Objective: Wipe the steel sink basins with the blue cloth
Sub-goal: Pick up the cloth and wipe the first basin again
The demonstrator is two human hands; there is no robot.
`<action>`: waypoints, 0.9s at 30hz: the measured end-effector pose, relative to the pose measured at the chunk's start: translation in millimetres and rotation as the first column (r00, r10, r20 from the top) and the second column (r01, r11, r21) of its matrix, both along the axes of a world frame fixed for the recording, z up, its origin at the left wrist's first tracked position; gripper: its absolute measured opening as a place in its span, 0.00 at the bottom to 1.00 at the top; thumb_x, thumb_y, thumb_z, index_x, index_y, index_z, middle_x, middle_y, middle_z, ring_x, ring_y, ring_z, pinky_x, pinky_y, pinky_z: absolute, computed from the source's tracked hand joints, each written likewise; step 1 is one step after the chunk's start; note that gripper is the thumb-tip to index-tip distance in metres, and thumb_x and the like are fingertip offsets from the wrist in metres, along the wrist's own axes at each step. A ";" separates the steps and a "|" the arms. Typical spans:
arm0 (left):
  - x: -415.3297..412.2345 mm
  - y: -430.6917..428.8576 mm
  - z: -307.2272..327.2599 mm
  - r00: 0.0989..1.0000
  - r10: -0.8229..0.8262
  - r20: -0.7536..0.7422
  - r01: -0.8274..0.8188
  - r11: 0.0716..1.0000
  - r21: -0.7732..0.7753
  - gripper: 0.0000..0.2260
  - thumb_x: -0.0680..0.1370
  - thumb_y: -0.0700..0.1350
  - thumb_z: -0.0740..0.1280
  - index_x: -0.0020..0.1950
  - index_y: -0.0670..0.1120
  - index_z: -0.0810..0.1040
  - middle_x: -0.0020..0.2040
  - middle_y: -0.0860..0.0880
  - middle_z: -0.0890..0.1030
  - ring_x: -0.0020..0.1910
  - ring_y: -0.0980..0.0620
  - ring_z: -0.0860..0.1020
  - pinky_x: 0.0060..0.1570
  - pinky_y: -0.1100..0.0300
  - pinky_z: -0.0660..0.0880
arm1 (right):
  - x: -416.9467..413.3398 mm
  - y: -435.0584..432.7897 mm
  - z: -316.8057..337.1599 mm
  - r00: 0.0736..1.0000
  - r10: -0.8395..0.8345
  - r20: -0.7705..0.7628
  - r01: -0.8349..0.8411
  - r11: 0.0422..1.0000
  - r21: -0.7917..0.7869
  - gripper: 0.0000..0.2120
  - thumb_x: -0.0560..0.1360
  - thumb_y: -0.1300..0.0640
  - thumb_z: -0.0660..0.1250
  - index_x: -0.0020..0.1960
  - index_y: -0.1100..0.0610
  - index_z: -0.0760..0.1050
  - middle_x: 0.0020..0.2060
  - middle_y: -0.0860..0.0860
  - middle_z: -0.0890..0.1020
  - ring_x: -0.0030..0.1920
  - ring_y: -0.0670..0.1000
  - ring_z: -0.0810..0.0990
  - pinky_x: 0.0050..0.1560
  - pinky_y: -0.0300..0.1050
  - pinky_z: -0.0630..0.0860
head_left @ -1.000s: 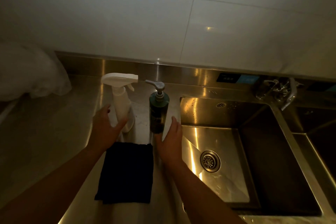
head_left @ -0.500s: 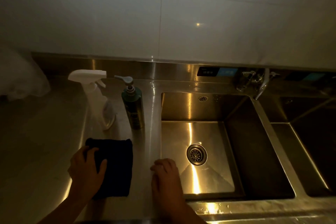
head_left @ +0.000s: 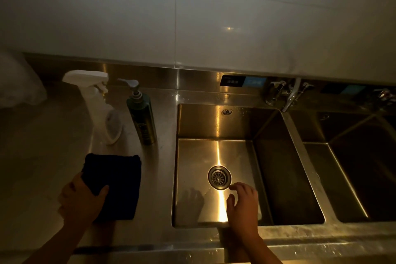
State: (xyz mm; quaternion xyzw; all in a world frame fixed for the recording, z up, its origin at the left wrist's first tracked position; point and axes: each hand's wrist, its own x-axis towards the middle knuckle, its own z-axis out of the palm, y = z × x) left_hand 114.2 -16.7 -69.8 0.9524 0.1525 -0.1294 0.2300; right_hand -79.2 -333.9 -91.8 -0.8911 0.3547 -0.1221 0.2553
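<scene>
The dark blue cloth [head_left: 120,182] lies folded on the steel counter, left of the sinks. My left hand [head_left: 82,199] grips its near left corner, thumb on top. The left steel basin [head_left: 218,122] has a round drain [head_left: 219,177] in its floor. My right hand [head_left: 244,206] reaches down into this basin just in front of the drain, fingers loosely apart and holding nothing. A second basin [head_left: 317,156] lies to the right, mostly in shadow.
A white spray bottle [head_left: 96,100] and a dark green pump bottle [head_left: 142,118] stand on the counter behind the cloth. A faucet [head_left: 291,94] rises at the back between the basins. A white plastic bag [head_left: 19,83] sits far left. The tiled wall is behind.
My left hand has closed on the cloth's corner. My right hand moved from the counter edge rightward into the left basin, near the drain. The view shifted right.
</scene>
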 end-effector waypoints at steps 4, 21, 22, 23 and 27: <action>2.0 6.3 -3.1 0.999 -0.048 0.004 0.048 0.999 0.011 0.37 0.70 0.52 0.74 0.72 0.38 0.62 0.67 0.31 0.67 0.65 0.29 0.66 0.63 0.34 0.66 | -4.3 5.8 2.8 0.995 -0.042 -0.095 0.038 0.998 -0.046 0.13 0.71 0.62 0.70 0.56 0.56 0.79 0.58 0.52 0.79 0.62 0.55 0.70 0.61 0.51 0.72; 11.8 -4.5 23.4 0.990 -0.106 -0.093 0.083 0.971 -0.224 0.13 0.75 0.41 0.68 0.54 0.33 0.77 0.49 0.34 0.79 0.49 0.35 0.78 0.47 0.47 0.73 | 22.0 0.2 21.7 0.930 -0.060 -0.362 -0.027 0.973 -0.228 0.25 0.72 0.54 0.68 0.68 0.50 0.68 0.71 0.54 0.66 0.73 0.57 0.58 0.70 0.57 0.56; 6.9 -12.8 28.5 0.992 -0.115 -0.056 0.095 0.956 -0.277 0.11 0.75 0.39 0.67 0.53 0.34 0.76 0.47 0.36 0.78 0.47 0.36 0.77 0.44 0.49 0.72 | 25.5 -1.1 22.0 0.935 -0.033 -0.354 -0.045 0.977 -0.210 0.25 0.72 0.53 0.68 0.68 0.50 0.68 0.70 0.54 0.67 0.72 0.57 0.59 0.70 0.56 0.57; 1.2 -23.0 33.5 0.993 -0.117 -0.029 0.101 0.939 -0.329 0.10 0.74 0.37 0.66 0.54 0.36 0.75 0.46 0.38 0.77 0.46 0.39 0.77 0.43 0.51 0.71 | 29.5 -2.3 23.3 0.938 -0.003 -0.346 -0.066 0.980 -0.188 0.25 0.72 0.53 0.68 0.68 0.50 0.68 0.70 0.53 0.67 0.72 0.56 0.60 0.69 0.55 0.59; -25.7 -75.5 54.0 0.991 -0.134 0.026 0.127 0.835 -0.536 0.18 0.74 0.36 0.67 0.64 0.42 0.73 0.53 0.47 0.76 0.50 0.48 0.74 0.50 0.54 0.69 | 48.5 -3.0 32.6 0.981 0.184 -0.058 -0.179 0.981 0.074 0.21 0.74 0.56 0.68 0.67 0.52 0.70 0.65 0.53 0.72 0.67 0.55 0.68 0.66 0.51 0.67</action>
